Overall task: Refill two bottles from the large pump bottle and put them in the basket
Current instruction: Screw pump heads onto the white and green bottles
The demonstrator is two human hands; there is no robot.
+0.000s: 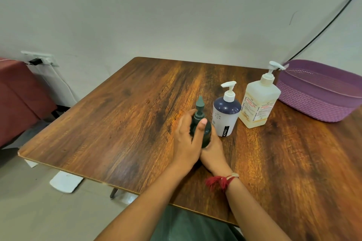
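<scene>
Both hands apparently grip the green bottle (pixel 201 129).

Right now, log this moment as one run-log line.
left hand: on dark green pump bottle | right hand: holding its base | purple woven basket: no bottles visible inside
</scene>
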